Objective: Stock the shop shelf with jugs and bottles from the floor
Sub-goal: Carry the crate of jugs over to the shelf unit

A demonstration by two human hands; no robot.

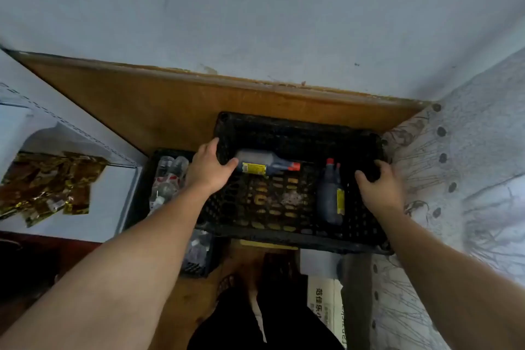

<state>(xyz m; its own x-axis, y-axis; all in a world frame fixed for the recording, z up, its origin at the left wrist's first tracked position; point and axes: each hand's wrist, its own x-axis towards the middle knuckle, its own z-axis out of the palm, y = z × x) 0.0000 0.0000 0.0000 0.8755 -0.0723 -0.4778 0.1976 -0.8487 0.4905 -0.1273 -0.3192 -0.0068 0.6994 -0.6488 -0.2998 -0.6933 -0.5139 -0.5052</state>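
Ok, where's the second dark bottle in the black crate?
The second dark bottle lies at the black crate floor's right end, beside the right hand.

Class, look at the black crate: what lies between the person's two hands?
In the head view, between the left hand and right hand gripping the black crate, two dark red-capped bottles lie on its slotted floor.

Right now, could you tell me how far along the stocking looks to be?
Mostly emptied: the black crate holds only two dark bottles, one lying on its side and one by the right wall. In hand: the left hand and right hand grip the crate's two side rims. Left: those two, plus clear bottles in the second crate alongside. The shelf is not visible.
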